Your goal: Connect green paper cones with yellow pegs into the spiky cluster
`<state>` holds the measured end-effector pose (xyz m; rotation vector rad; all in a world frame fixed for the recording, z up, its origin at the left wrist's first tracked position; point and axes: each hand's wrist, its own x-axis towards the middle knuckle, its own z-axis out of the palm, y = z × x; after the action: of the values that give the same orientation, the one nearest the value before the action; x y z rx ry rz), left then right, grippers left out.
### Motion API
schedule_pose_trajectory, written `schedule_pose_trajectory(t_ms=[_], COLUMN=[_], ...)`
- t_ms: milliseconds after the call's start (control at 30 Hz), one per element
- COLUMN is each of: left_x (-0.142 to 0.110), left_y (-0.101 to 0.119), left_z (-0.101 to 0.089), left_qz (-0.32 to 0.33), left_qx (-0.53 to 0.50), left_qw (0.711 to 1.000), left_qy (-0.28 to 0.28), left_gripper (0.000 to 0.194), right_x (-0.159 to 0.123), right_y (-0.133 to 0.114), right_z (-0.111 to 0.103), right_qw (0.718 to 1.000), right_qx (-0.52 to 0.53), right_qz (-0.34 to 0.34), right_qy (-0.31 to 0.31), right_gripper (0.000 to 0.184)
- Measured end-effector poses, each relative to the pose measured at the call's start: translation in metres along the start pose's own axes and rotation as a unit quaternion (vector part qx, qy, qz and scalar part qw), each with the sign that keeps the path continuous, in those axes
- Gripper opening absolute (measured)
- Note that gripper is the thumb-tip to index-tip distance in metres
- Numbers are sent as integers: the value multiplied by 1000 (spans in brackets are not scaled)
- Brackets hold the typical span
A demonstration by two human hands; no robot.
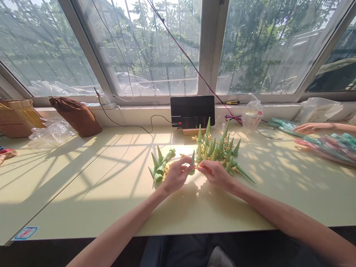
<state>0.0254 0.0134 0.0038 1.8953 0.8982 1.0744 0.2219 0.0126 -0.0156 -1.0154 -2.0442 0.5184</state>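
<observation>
My left hand (178,173) is closed on a green plastic watering spike (192,163), its tip pointing up. Close by on the right, my right hand (214,172) pinches a small yellow valve (197,166) against the side of that spike; whether it is seated in it I cannot tell. Behind my right hand stands a cluster of green spikes (223,138), some with yellow valves on them. One spike (244,173) lies on its side at the right. Several more spikes (159,168) are at the left, with loose yellow valves (167,168) partly hidden by my left hand.
A black tablet (191,105) leans at the back with a cable. A brown pouch (76,116) and clear plastic (52,132) lie at left. At right are a plastic cup (253,113), bagged spikes (330,146) and another person's hand (307,128). The table's front edge (111,236) is near me.
</observation>
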Motion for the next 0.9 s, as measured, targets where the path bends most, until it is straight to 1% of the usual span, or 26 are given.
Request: schedule_pose_trajectory(t_ms=[100, 300, 567, 900], left_x=[0, -1, -1, -1], left_y=[1, -1, 2, 1], left_z=[0, 0, -1, -1], left_qz=[-2, 17, 12, 8], left_qx=[0, 9, 12, 1], left_qw=[1000, 1000, 1000, 1000], left_qy=[-8, -16, -19, -15], left_gripper=[21, 23, 24, 21], right_x=[0, 0, 1, 1], right_y=[0, -4, -7, -6], right_z=[0, -1, -3, -3], right_qw=[1000, 1000, 1000, 999], right_qx=[-4, 7, 11, 20], right_qz=[-5, 3, 11, 28], right_qy=[-5, -16, -26, -31], right_gripper=[38, 40, 45, 47])
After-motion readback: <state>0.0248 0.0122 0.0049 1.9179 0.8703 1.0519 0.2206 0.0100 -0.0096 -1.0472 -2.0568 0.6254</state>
